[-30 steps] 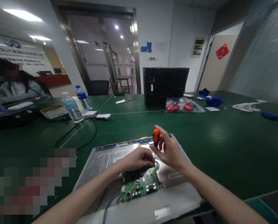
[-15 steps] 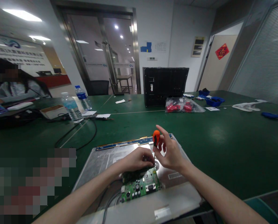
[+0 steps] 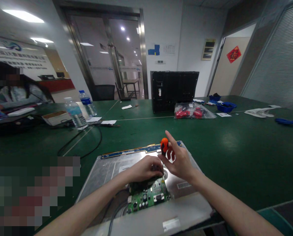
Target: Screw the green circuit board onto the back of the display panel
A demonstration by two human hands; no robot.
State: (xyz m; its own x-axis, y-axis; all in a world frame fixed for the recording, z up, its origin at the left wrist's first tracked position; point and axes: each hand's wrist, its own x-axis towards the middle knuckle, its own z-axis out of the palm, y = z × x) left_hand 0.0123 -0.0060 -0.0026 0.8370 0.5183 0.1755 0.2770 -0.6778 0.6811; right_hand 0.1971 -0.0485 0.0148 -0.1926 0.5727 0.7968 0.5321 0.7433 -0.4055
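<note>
An orange and black screwdriver (image 3: 164,146) stands nearly upright, its tip down at the upper right corner of a green circuit board (image 3: 148,196). My right hand (image 3: 178,160) holds its handle between thumb and fingers, index finger raised. Beside the shaft, my left hand (image 3: 148,168) is closed, thumb and fingers pinched low over the board's top edge; what they grip is hidden. Under the board lies a silver metal panel (image 3: 103,170), with a narrow blue circuit strip (image 3: 126,152) along its far edge.
Grey cables (image 3: 112,214) run beside the board. Water bottles (image 3: 75,113) and a black cable (image 3: 100,137) are at left. Beyond stand a black monitor (image 3: 174,88), a plastic bag with red items (image 3: 194,111) and blue trays (image 3: 226,107). Another person sits at far left.
My right thumb has shifted slightly left across the screwdriver, and the handle has turned a little. The left hand stays almost in place.
</note>
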